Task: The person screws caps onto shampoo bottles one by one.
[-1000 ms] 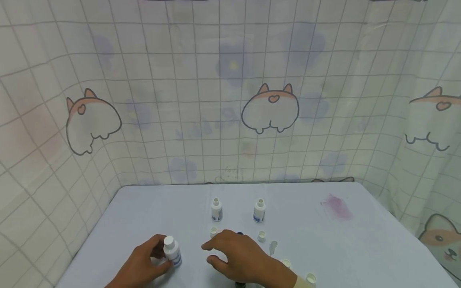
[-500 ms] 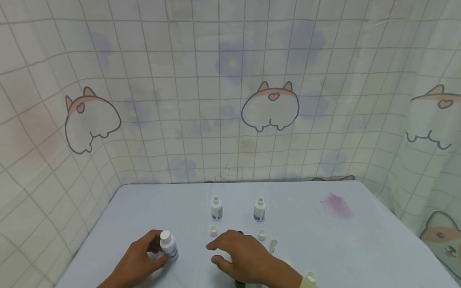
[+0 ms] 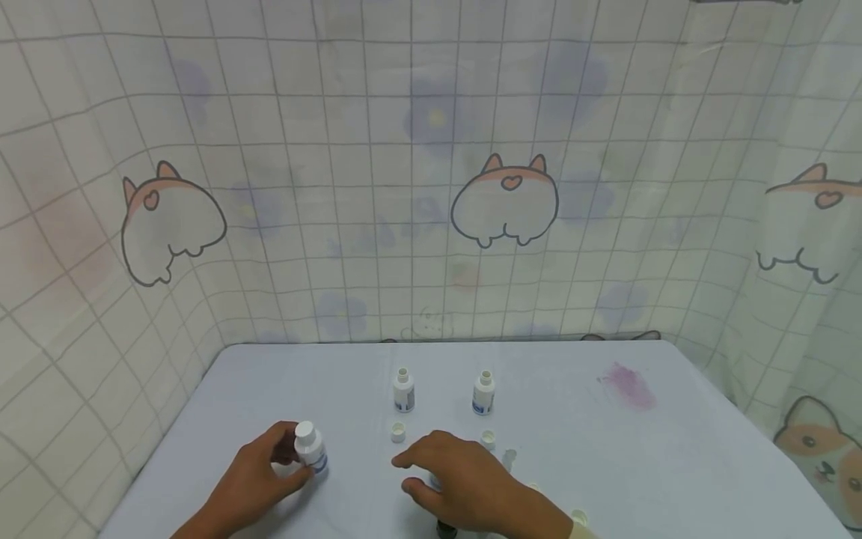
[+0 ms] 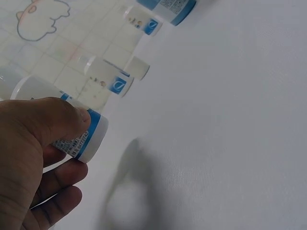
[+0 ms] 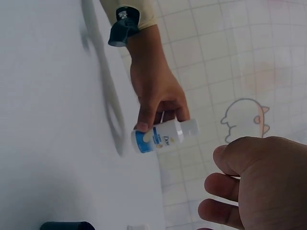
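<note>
In the head view my left hand (image 3: 252,479) grips a small white bottle (image 3: 311,449) with its white cap on, between thumb and fingers. The right wrist view shows this bottle (image 5: 165,135) with a blue base band and a "Dove" label. The left wrist view has the thumb across the bottle's label, and a shadow lies on the table below. My right hand (image 3: 471,483) hovers over the middle front of the table, fingers loosely bent and holding nothing. Beneath it, partly hidden, are a bluish object and a dark round end (image 3: 446,530).
Two uncapped white bottles, one on the left (image 3: 404,392) and one on the right (image 3: 483,394), stand farther back. Before each lies a white cap, (image 3: 398,432) being the left cap. Another cap (image 3: 579,518) lies near the right wrist. Pink smudge (image 3: 629,386) marks the white table (image 3: 673,449).
My left hand has carried the white bottle slightly left and away from me. The right hand has shifted a little to the right, still holding nothing.
</note>
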`<action>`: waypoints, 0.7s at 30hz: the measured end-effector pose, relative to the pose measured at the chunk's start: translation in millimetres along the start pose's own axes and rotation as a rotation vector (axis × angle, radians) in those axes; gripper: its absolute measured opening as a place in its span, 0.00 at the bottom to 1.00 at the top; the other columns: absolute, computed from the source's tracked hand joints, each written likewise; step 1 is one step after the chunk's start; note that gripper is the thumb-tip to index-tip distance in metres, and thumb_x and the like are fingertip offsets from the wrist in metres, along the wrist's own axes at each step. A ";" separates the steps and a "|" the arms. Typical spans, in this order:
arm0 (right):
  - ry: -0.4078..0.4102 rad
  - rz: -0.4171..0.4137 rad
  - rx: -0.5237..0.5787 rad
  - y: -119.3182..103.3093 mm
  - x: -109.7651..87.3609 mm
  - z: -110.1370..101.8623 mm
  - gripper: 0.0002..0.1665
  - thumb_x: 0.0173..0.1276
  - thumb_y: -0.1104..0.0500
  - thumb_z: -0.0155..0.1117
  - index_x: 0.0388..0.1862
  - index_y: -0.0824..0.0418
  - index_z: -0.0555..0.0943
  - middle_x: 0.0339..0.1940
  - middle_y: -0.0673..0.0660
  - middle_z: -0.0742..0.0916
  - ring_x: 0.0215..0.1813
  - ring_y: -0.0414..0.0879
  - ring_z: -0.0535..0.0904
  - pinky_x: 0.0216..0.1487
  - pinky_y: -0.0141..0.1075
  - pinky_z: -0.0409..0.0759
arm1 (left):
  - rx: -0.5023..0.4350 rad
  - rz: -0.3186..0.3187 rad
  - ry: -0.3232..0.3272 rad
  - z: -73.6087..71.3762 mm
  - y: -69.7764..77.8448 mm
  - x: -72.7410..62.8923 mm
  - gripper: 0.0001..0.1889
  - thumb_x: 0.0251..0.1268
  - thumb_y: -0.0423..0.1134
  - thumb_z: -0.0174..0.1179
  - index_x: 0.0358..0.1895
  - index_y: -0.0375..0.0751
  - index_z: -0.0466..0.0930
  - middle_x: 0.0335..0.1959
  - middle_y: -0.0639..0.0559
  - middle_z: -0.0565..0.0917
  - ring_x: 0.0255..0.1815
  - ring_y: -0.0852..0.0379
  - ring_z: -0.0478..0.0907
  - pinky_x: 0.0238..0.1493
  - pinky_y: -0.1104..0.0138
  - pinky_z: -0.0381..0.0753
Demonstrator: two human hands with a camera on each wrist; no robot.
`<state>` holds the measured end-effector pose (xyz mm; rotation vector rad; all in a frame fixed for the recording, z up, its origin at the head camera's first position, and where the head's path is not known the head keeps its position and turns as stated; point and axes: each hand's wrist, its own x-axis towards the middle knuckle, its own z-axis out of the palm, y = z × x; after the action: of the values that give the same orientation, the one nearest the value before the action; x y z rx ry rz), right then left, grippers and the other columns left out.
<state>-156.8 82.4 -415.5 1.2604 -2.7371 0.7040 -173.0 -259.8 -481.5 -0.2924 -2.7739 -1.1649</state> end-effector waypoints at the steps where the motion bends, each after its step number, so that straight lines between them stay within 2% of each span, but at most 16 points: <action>1: 0.001 0.000 -0.001 0.0 -0.5 -0.5 0.16 0.78 0.50 0.62 0.61 0.46 0.84 0.57 0.38 0.84 0.61 0.35 0.78 0.55 0.35 0.82 | 0.002 0.001 0.002 -0.7 -0.4 0.4 0.30 0.51 0.38 0.80 0.57 0.47 0.76 0.42 0.62 0.84 0.42 0.64 0.82 0.48 0.67 0.83; 6: 0.003 0.010 0.002 0.5 -3.8 -3.1 0.16 0.78 0.51 0.62 0.60 0.46 0.84 0.57 0.38 0.84 0.61 0.35 0.78 0.55 0.35 0.82 | 0.010 0.014 0.011 -4.2 -1.6 2.3 0.30 0.51 0.38 0.80 0.58 0.46 0.76 0.42 0.61 0.84 0.42 0.64 0.82 0.48 0.67 0.84; 17: 0.008 0.022 0.046 4.4 -11.4 -3.2 0.16 0.78 0.50 0.62 0.61 0.47 0.84 0.56 0.38 0.84 0.60 0.34 0.78 0.56 0.34 0.80 | 0.039 -0.026 0.015 -15.7 -0.4 4.0 0.31 0.53 0.41 0.80 0.60 0.43 0.75 0.44 0.58 0.84 0.44 0.61 0.82 0.49 0.65 0.84; 21: 0.017 0.032 0.060 4.6 -13.2 -2.3 0.16 0.77 0.50 0.63 0.60 0.48 0.85 0.54 0.38 0.85 0.58 0.34 0.78 0.56 0.32 0.80 | 0.044 -0.023 0.014 -17.5 -2.1 5.7 0.31 0.54 0.42 0.79 0.60 0.42 0.75 0.44 0.57 0.84 0.44 0.61 0.81 0.48 0.64 0.84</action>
<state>-151.7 95.3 -418.2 1.2177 -2.7482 0.8011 -178.5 -273.1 -469.7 -0.2481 -2.7937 -1.1047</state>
